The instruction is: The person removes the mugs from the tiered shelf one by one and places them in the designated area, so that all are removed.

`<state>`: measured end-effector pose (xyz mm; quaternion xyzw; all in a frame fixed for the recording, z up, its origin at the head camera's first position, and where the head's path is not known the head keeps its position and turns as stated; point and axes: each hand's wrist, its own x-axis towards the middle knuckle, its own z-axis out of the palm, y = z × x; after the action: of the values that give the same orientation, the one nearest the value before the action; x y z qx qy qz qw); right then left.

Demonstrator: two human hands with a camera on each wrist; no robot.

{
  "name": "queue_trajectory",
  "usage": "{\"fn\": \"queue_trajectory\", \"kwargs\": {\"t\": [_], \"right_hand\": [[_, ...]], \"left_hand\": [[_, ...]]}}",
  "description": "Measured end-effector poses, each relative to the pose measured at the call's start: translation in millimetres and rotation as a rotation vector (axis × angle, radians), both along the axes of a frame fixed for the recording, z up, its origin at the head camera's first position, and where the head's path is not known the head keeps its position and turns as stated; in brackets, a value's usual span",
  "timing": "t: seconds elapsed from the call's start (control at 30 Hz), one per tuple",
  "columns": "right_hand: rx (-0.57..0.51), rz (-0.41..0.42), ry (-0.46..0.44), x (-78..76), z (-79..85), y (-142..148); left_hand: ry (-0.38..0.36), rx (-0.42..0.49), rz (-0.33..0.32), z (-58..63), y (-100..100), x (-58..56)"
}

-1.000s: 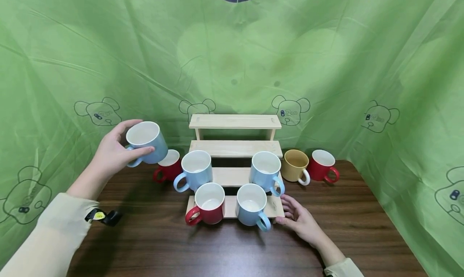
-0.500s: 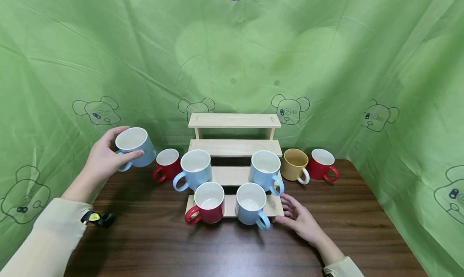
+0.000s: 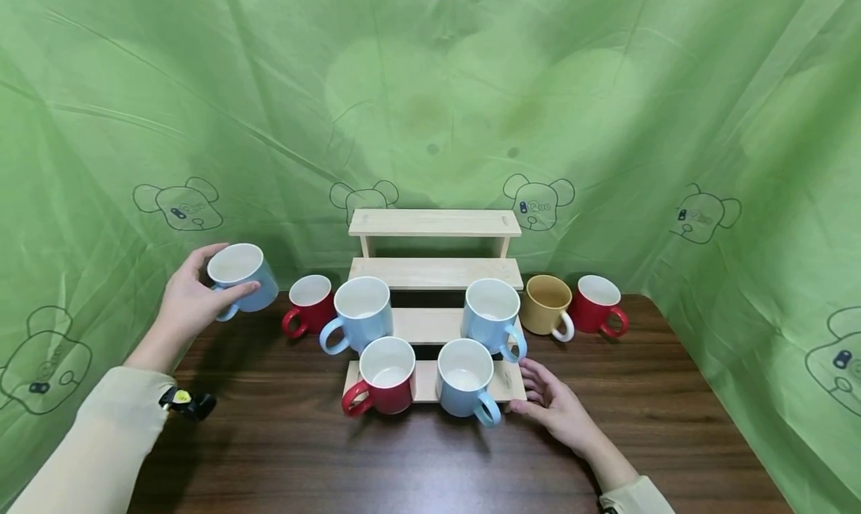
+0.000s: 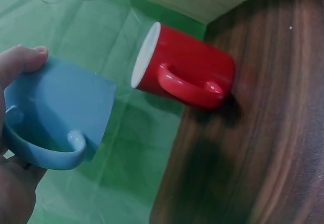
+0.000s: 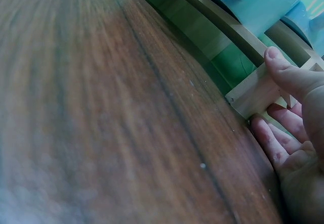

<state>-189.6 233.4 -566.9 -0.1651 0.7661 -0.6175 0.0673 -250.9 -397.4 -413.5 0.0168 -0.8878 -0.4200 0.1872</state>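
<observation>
My left hand (image 3: 191,301) holds a light blue mug (image 3: 258,293) by its body, off to the left of the stand. The thumb lies across its side, and its white inside faces up. In the left wrist view the blue mug's handle (image 4: 48,155) shows, with a red mug (image 4: 195,67) standing on the table beyond it. My right hand (image 3: 554,409) holds the right end of the lowest step of a wooden tiered stand (image 3: 437,271), thumb at the front corner and fingers round the side. On that step stand a red mug (image 3: 395,394) and a blue mug (image 3: 459,398).
Two more blue mugs (image 3: 370,331) (image 3: 486,331) stand on the second step. Left of the stand is a red mug (image 3: 319,316). To its right, a yellow mug (image 3: 538,318) and a red mug (image 3: 588,316) stand on the brown table (image 3: 430,469). Green cloth (image 3: 430,110) hangs behind.
My left hand has moved left and a little down with the blue mug, away from in front of the left red mug. My right hand stays at the stand's end.
</observation>
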Motion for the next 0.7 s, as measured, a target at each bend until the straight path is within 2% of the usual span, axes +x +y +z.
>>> {"fn": "queue_trajectory", "kwargs": {"t": [0.17, 0.4, 0.7], "right_hand": [[0.0, 0.005, -0.004, -0.2, -0.3, 0.7], [-0.002, 0.009, -0.004, -0.6, -1.6, 1.0], [0.009, 0.011, -0.015, -0.5, 0.3, 0.8]], "left_hand": [[-0.003, -0.002, 0.034, -16.6, -6.9, -8.6], [-0.035, -0.01, 0.04, -40.4, -16.3, -19.5], [-0.081, 0.012, 0.029, -64.6, -21.0, -24.0]]}}
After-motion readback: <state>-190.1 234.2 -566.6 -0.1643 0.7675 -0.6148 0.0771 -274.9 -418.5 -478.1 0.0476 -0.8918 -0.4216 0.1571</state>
